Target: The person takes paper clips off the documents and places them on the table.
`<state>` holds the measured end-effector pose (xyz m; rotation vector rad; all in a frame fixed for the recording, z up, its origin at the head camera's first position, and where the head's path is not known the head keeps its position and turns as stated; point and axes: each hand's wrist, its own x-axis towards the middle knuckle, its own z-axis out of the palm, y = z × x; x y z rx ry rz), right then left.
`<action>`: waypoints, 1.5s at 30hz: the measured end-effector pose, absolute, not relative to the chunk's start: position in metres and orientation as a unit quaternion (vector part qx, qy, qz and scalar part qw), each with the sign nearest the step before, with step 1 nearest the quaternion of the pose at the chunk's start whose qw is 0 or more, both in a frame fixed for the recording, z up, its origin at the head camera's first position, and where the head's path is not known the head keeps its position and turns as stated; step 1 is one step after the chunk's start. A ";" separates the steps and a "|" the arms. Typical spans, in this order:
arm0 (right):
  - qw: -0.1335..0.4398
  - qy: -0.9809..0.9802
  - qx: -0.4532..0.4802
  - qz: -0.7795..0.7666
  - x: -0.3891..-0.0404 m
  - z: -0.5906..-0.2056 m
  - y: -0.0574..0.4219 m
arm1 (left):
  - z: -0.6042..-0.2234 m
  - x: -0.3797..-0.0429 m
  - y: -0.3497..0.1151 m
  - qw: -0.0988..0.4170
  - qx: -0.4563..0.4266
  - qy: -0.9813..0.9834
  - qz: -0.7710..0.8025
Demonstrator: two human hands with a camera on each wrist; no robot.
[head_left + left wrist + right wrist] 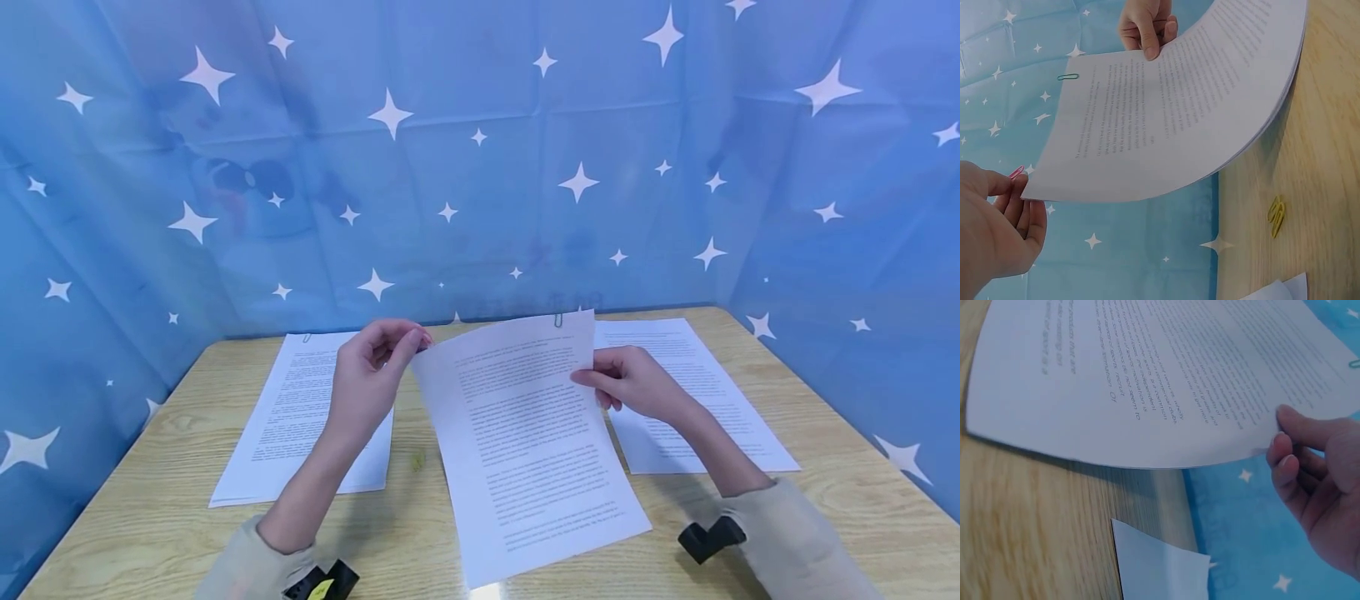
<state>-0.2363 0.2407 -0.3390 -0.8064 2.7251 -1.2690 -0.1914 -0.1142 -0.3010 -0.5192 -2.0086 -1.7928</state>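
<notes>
A stack of printed sheets is lifted over the table, its lower part curving toward the front. On its top edge, near the right corner, sits a green paper clip. My right hand pinches the stack's right edge, thumb on the printed face. At the top left corner, my left hand pinches a pink paper clip between thumb and forefinger, with the paper's corner right at the fingertips. Yellow paper clips lie on the table beneath, to the left of the raised sheets.
Another printed stack with a clip on its top edge lies at the left, partly behind my left forearm. A further stack lies at the right, behind my right hand. A blue star-patterned curtain borders the wooden table.
</notes>
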 end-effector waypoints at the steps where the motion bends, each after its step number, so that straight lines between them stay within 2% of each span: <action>1: 0.015 0.876 -0.256 -0.407 -0.236 -0.339 0.241 | -0.300 -0.191 -0.115 0.194 -0.183 -0.713 -0.649; 12: 0.006 0.879 -0.247 -0.407 -0.235 -0.335 0.247 | -0.294 -0.189 -0.119 0.166 -0.184 -0.678 -0.692; 28: -0.002 0.879 -0.244 -0.410 -0.239 -0.337 0.253 | -0.301 -0.187 -0.127 0.129 -0.158 -0.714 -0.670; 35: -0.002 0.879 -0.237 -0.414 -0.240 -0.337 0.256 | -0.311 -0.187 -0.131 0.077 -0.124 -0.767 -0.625; 45: -0.007 0.879 -0.236 -0.414 -0.241 -0.336 0.257 | -0.328 -0.189 -0.137 0.011 -0.126 -0.817 -0.562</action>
